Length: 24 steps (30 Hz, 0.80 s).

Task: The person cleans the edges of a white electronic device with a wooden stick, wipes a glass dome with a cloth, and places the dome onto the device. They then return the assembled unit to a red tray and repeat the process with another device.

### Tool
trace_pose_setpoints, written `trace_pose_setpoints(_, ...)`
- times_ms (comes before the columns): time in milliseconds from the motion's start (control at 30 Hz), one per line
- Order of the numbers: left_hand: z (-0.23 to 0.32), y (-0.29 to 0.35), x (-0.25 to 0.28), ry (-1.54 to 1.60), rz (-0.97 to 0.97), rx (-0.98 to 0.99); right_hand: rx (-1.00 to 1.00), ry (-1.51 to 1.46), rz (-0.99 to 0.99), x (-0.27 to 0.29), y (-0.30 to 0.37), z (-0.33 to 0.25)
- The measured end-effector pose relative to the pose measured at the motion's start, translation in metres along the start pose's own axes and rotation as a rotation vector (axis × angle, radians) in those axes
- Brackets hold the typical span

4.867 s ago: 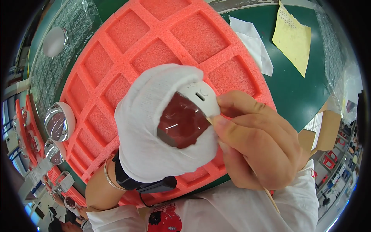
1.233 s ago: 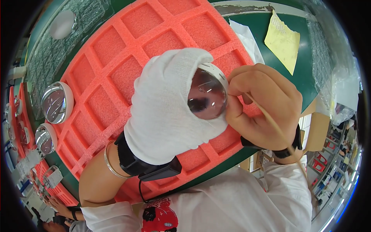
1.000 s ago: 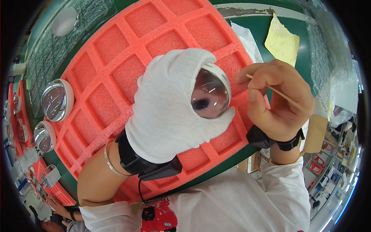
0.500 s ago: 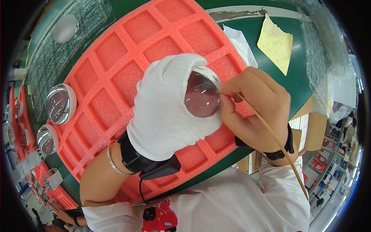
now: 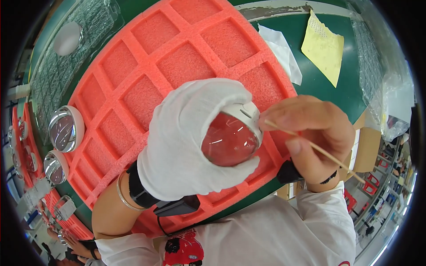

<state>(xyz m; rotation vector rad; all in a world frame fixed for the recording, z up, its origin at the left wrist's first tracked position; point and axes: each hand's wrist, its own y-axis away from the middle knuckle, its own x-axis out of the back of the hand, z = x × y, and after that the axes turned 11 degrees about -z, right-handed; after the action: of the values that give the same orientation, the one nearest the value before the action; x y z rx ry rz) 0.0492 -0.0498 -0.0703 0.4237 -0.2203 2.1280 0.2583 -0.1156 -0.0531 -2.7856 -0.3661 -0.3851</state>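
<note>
My left hand (image 5: pixel 179 142), in a white knitted glove, wraps round a clear dome cover (image 5: pixel 230 141) with a white slotted ring (image 5: pixel 249 111). The dome's curved side is turned toward me, and red shows through it. Between the thumb and fingers of my bare right hand (image 5: pixel 319 133) is a thin wooden stick (image 5: pixel 330 156). Its tip lies close to the white ring's right edge; whether it touches I cannot tell. Beneath both hands lies a red foam tray (image 5: pixel 148 66) with square pockets.
Two more dome covers, an upper one (image 5: pixel 64 129) and a lower one (image 5: pixel 55 167), lie left of the tray. A round white piece (image 5: pixel 68 39) rests on bubble wrap (image 5: pixel 53 73). Yellow paper (image 5: pixel 324 48) and white paper (image 5: pixel 282 53) lie right. Another person's hand (image 5: pixel 77 246) shows lower left.
The dome cover has come nearer to me and tilted, showing more of its white ring. My right hand has moved right and down, its fingers looser, and the stick lies flatter.
</note>
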Motion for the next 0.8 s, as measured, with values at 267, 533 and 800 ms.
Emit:
trace_pose_setpoints(267, -0.001, -0.005, 0.003, -0.174, 0.006, -0.11, 0.167, 0.254, -0.083, 0.0, 0.005, 0.001)
trace_pose_setpoints(533, 0.003, -0.006, 0.002, -0.195, 0.017, -0.08, 0.23, 0.29, 0.009, -0.008, 0.007, 0.009)
trace_pose_setpoints(800, 0.012, -0.009, -0.001, -0.245, 0.048, -0.051, 0.257, 0.247, 0.048, -0.01, 0.008, 0.013)
